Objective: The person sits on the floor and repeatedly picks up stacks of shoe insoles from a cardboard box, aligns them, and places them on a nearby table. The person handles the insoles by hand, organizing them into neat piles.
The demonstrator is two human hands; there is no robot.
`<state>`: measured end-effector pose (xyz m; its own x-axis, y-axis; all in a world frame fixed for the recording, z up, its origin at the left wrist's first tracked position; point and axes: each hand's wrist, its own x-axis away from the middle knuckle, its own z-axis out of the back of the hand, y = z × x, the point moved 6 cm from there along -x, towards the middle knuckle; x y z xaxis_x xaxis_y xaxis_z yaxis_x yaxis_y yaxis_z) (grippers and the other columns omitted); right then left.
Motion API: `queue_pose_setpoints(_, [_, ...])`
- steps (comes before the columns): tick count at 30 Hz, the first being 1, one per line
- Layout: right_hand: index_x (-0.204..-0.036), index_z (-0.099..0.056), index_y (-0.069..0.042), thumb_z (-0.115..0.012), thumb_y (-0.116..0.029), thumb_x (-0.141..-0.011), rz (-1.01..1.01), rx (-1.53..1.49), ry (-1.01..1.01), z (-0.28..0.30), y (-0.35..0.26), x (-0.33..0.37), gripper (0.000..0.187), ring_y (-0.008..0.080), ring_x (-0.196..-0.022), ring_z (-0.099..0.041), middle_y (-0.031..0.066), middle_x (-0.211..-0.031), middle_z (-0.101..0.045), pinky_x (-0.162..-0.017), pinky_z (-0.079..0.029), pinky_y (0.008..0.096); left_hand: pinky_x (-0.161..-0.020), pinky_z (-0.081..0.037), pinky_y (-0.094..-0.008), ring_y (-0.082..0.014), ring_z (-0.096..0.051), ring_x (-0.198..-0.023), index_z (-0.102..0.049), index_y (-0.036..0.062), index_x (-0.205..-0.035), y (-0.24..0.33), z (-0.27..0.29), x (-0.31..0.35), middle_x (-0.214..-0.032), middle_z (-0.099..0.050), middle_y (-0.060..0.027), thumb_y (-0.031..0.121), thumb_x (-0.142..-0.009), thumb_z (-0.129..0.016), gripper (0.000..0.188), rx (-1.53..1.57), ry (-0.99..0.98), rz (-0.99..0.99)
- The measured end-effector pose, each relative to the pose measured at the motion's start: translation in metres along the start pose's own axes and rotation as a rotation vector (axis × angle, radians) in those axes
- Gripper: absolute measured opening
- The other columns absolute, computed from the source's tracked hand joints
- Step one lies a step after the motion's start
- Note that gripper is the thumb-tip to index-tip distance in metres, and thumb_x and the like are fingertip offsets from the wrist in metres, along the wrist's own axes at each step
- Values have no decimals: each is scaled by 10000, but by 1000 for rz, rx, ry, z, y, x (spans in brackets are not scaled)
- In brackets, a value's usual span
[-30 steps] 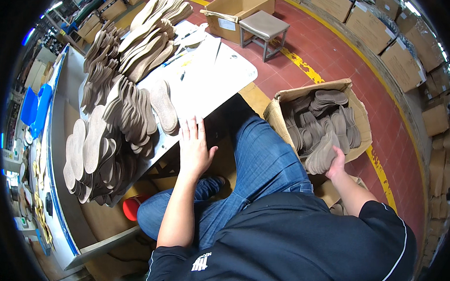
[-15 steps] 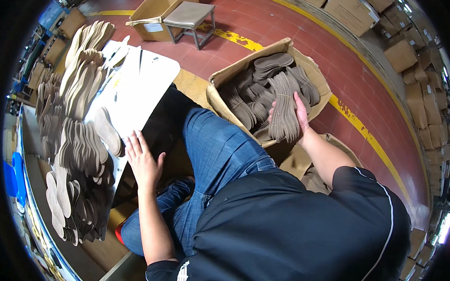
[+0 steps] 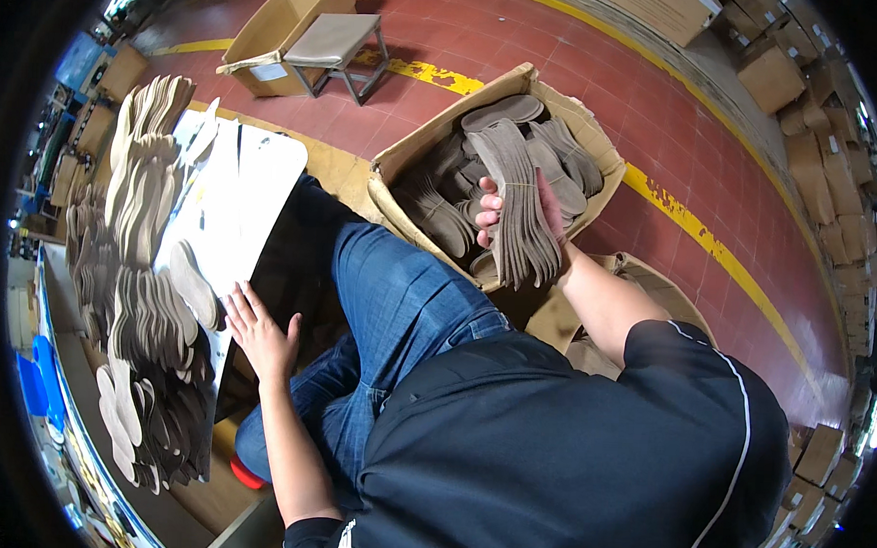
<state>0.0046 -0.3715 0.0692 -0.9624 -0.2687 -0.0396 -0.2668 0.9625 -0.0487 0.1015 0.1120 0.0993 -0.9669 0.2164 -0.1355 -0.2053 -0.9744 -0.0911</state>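
A thick bundle of grey-brown insoles (image 3: 518,204) is gripped in my right hand (image 3: 555,208), fingers wrapped around its side, with what looks like a thin band across it. It is held over the cardboard box (image 3: 388,197), which is full of similar insole bundles (image 3: 433,214). My left hand (image 3: 261,335) lies with fingers spread at the edge of the white tabletop (image 3: 258,186). Close by its fingertips rests a single insole (image 3: 194,283). Rows of stacked insoles (image 3: 148,307) cover the left part of the table, paler at the far end and darker at the near end.
Beyond the table stand a grey-topped stool (image 3: 333,40) and another open cardboard box (image 3: 291,22). A further box (image 3: 665,282) sits by my right elbow. Stacked cartons (image 3: 816,205) line the far right, past a yellow floor line (image 3: 710,247). Something blue (image 3: 41,381) hangs at the left.
My right hand has raised the insole bundle slightly and turned it, so its fingers now show on the left side. My left hand stays at the table edge. The whole view has shifted somewhat.
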Motion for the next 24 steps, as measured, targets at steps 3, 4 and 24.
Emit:
queue_pose_setpoints(3, [-1604,-562,-37,-586,-757,-1095,24,44,-5,-8,1,-3,882,313,-1200,-684,108,-1214,-682,-1133,-602,595,-1405,-160,-623,-445,-157,-1757,-180,36,-1832,6,-5,-2,-1890,-227,-205,492,-910,-886,1248,-8,73,34])
queue_pose_setpoints(4, [-1606,-560,-40,-583,-758,-1095,31,56,4,-8,1,-4,881,317,-1217,-688,109,-1222,-688,-1138,-601,598,-1402,-161,-630,-449,-163,-1754,-184,38,-1832,6,-9,-4,-1888,-234,-201,494,-911,-884,1244,-18,61,74])
queue_pose_setpoints(24, [-1610,-577,-60,-494,-765,-1124,28,-71,-27,8,11,-39,860,390,-1331,-705,157,-1353,-770,-1219,-515,660,-1358,-188,-690,-421,-258,-1716,-341,116,-1793,10,-40,-12,-1822,-377,-129,476,-912,-842,1076,-40,347,168])
